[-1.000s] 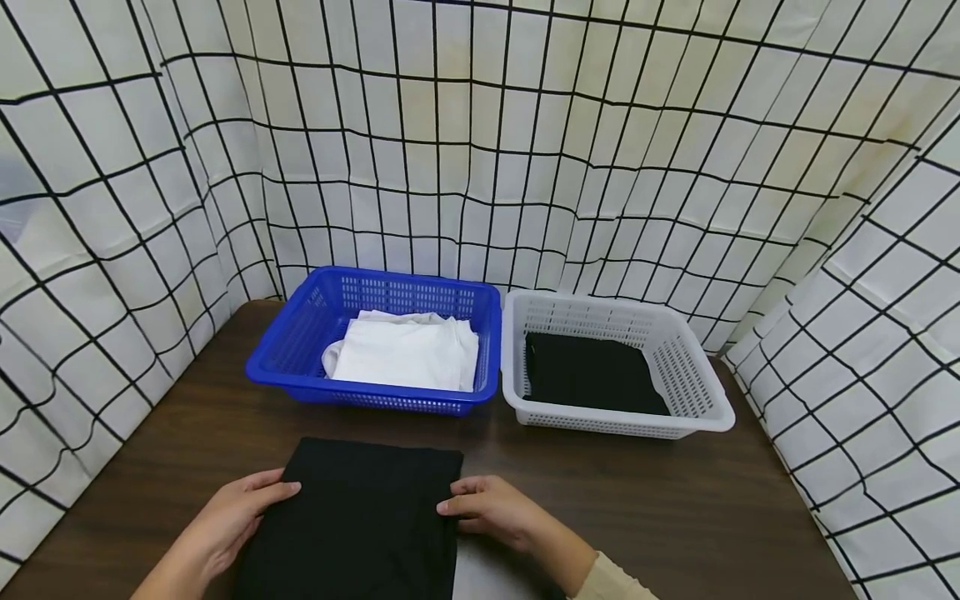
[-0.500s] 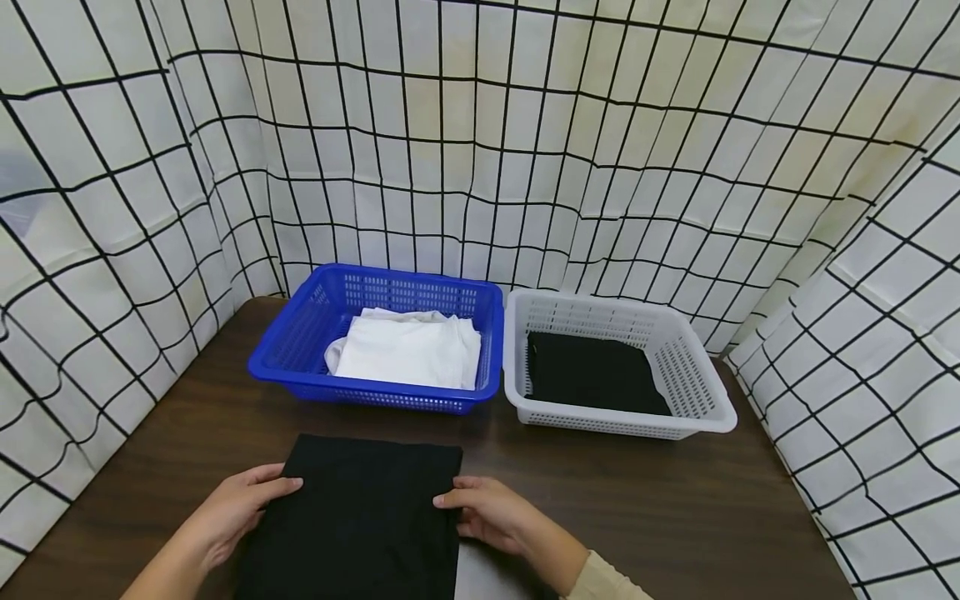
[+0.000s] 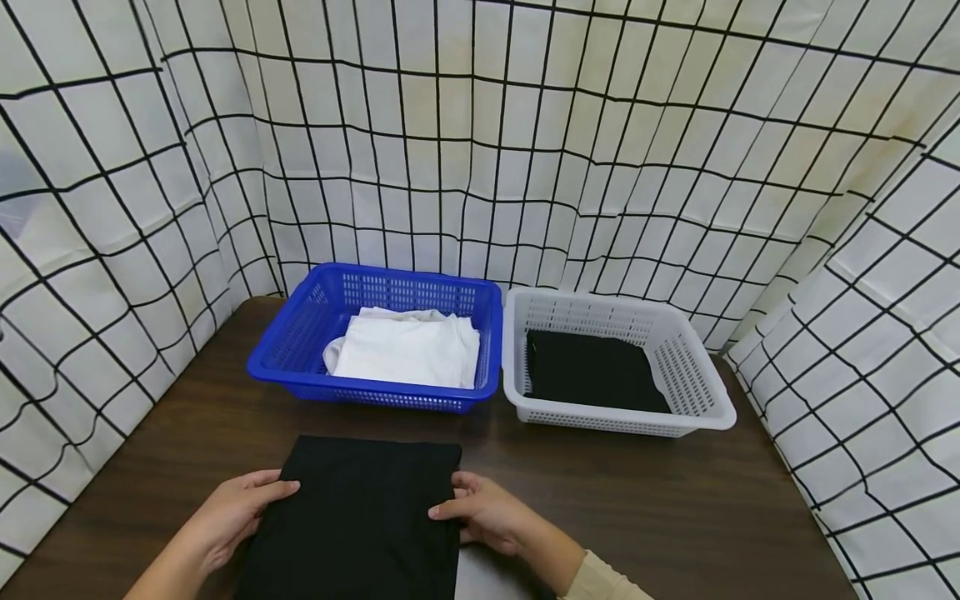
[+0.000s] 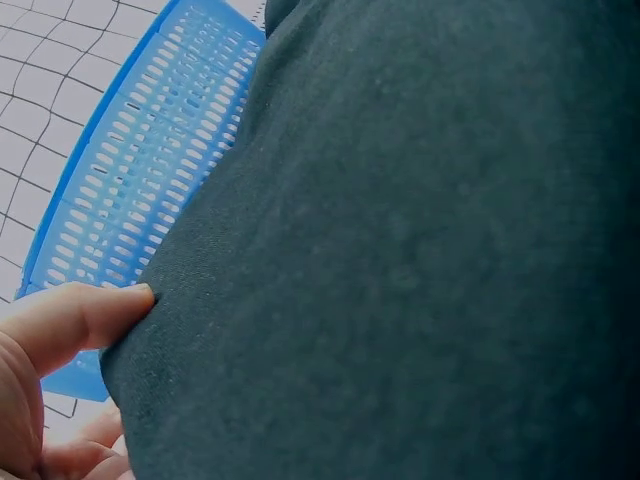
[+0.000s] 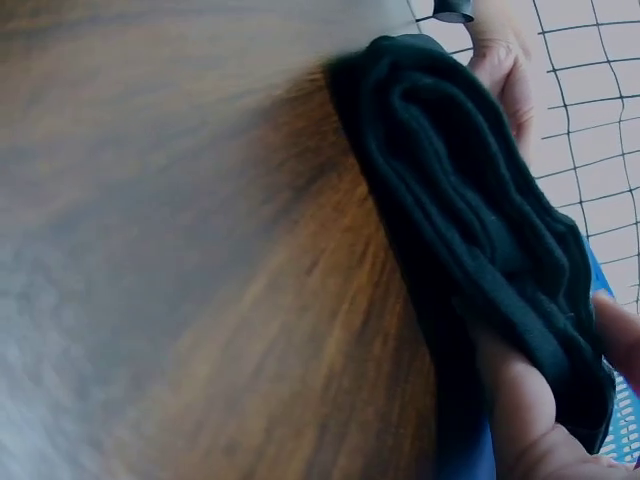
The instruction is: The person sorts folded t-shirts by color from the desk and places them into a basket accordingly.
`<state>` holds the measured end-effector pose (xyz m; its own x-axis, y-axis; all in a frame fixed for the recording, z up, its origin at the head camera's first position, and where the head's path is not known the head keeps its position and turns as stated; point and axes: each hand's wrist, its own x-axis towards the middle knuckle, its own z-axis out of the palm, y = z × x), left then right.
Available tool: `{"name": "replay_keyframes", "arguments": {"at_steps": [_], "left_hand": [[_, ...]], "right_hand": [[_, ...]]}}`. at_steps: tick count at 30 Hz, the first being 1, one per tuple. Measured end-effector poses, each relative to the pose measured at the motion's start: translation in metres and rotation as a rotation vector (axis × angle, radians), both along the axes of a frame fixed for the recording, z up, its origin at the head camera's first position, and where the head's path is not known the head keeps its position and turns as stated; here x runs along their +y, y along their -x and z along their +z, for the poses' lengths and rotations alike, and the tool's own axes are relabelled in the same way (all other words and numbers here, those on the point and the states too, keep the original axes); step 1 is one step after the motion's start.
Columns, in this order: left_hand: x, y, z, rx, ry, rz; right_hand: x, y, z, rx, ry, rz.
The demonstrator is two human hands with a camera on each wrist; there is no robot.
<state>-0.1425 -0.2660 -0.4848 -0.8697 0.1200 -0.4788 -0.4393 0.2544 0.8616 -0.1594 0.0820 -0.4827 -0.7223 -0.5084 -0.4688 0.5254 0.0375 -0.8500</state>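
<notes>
A folded black cloth (image 3: pixel 360 517) lies at the lower middle of the head view. My left hand (image 3: pixel 228 517) grips its left edge, thumb on top. On the right edge my right hand (image 3: pixel 491 517) pinches the cloth, thumb on top and fingers at the side. In the left wrist view the left thumb presses on the cloth (image 4: pixel 380 240), with other fingers partly hidden behind it. The right wrist view shows several stacked layers of the cloth (image 5: pixel 470 220) between the right thumb and fingers.
Behind the cloth, a blue basket (image 3: pixel 375 389) holds folded white cloth (image 3: pixel 405 350). Beside it on the right, a white basket (image 3: pixel 615 418) holds folded black cloth (image 3: pixel 592 371). Both stand on a brown wooden table (image 3: pixel 637 500), enclosed by white sheeting with black grid lines (image 3: pixel 450 167).
The right thumb has shifted slightly on top of the cloth. Both hands otherwise keep their places on its edges, and the baskets have not moved.
</notes>
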Motion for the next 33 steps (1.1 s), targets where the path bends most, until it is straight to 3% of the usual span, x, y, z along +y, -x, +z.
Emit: {"name": "replay_keyframes", "arguments": {"at_steps": [5,12,22,33], "left_hand": [[0.000,0.000,-0.001,-0.007,0.011,0.006],[0.000,0.001,-0.001,-0.023,0.047,-0.030],[0.004,-0.003,-0.004,-0.051,0.062,0.025],[0.007,-0.007,-0.002,-0.022,-0.013,0.066]], "right_hand": [[-0.001,-0.001,-0.004,-0.015,-0.007,-0.004],[0.001,-0.003,-0.008,-0.027,-0.038,-0.011],[0.005,-0.004,-0.014,-0.056,0.065,0.013],[0.010,-0.001,-0.013,-0.043,0.087,0.015]]}}
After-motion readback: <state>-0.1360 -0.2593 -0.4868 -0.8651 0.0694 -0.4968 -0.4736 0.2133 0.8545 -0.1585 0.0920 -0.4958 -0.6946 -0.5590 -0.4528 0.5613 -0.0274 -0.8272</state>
